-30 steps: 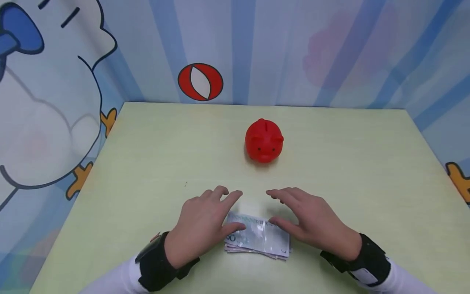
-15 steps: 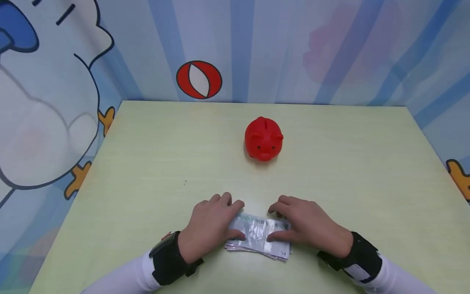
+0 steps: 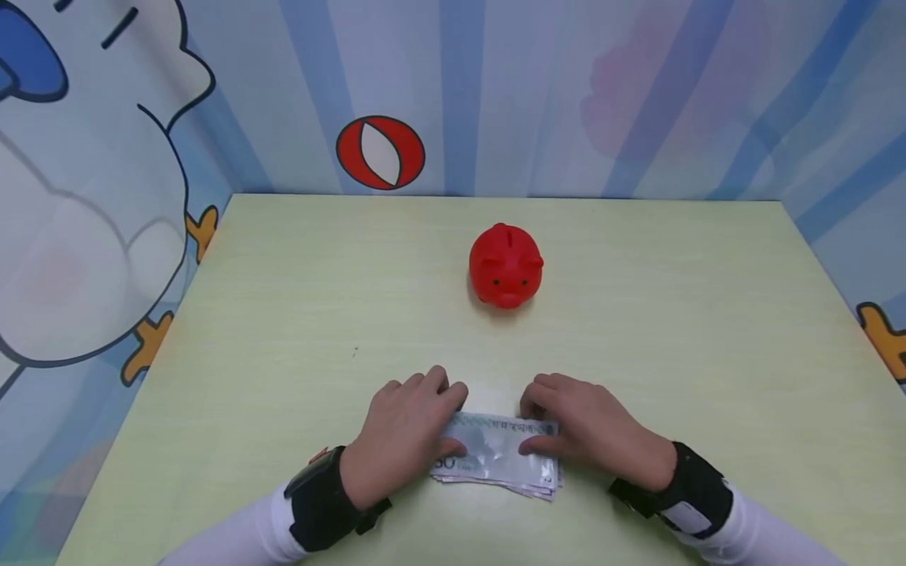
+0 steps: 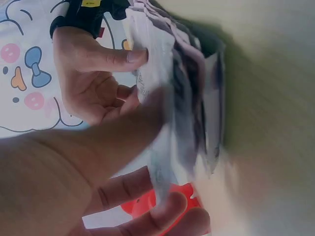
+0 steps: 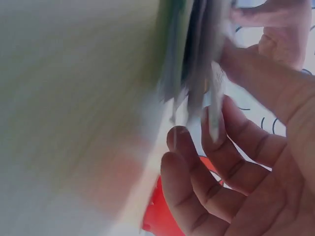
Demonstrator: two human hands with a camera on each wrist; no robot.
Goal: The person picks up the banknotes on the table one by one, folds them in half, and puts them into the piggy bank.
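Reference landmark: the piggy bank (image 3: 506,267), standing upright on the bench (image 3: 672,314) with its face toward me. The banknote stack (image 3: 495,485) lies on the near side of the piggy bank, in line with it and apart from it, long edges running crosswise.

Grip state: grasping on both sides. My left hand (image 3: 399,444), nearer to me than the piggy bank and to its left, pinches the left end of the top note (image 3: 491,450). My right hand (image 3: 602,432), nearer than the piggy bank and to its right, pinches the right end. Thumbs bear on the upper face; fingers curl at the long edge that faces the piggy bank. I judge that this two-ended hold supports the paper evenly and limits bending. The crosswise lay appears to suit it, offering one short end to each hand. The piggy bank's position beyond my fingers seems to leave working room.

Visibility limits: the head view conceals my fingertips on the piggy bank's side. The wrist views show fingers behind the paper, but blur prevents counting the layers held. My left thumb covers part of the printing. In both wrist views my fingers screen much of the piggy bank. The head view cuts off my sleeves (image 3: 237,531).
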